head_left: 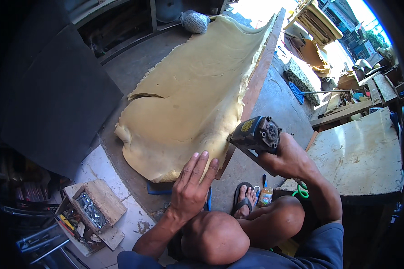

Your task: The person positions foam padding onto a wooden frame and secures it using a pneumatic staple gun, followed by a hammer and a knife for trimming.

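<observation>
A large sheet of yellowish foam (175, 103) with ragged edges and a slit on its left side lies in front of me. Its right edge runs along a long reddish-brown wooden board (261, 74). My left hand (191, 190) rests on the near end of the foam, fingers stretched out. In my right hand (285, 157) is a black air-powered staple gun (258, 134), its nose at the foam's edge by the board. My fingers wrap around its handle, and the trigger is hidden. A green air hose (300, 192) hangs below my right wrist.
A wooden toolbox (101, 204) with metal pieces and hand tools sits at lower left. A dark panel (54, 98) leans behind it. On the right are a pale worktop (357, 152) and scrap wood (350, 112). A bottle (265, 196) stands beside my foot. A wrapped bundle (195, 22) lies at the far end.
</observation>
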`<state>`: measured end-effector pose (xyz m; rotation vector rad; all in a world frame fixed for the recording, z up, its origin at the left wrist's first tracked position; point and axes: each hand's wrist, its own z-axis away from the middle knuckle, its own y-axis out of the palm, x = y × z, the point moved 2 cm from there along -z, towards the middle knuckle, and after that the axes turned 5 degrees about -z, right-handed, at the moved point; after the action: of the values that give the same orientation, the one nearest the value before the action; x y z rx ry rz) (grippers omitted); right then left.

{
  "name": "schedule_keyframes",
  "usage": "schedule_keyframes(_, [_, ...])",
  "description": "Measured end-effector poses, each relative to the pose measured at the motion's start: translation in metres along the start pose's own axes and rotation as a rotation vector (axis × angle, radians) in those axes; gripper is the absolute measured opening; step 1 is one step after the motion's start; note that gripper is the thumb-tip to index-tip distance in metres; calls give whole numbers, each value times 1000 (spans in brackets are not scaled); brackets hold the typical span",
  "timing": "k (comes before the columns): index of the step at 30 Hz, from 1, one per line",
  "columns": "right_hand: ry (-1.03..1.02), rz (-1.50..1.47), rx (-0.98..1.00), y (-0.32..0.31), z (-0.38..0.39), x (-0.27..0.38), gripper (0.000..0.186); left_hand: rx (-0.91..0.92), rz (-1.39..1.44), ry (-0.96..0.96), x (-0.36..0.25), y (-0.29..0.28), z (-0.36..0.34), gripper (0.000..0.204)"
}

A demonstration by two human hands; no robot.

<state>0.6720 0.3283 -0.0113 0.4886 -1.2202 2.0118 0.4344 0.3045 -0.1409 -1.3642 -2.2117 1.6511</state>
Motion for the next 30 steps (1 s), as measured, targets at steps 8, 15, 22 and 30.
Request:
schedule_keyframes(8, [54,-282,-20,4,12,-11,40,-58,4,-25,5,-1,4,54])
schedule_keyframes(15, [-60,-133,7,23,25,-18,23,-81,32,-51,1,4,8,52])
schedule_keyframes(22, [-102,-60,16,27,16,-16,25,-100,28,-37,2,4,7,50])
schedule_keyframes(30, [-53,-50,37,27,16,-6,26,-178,70,-29,1,4,16,54])
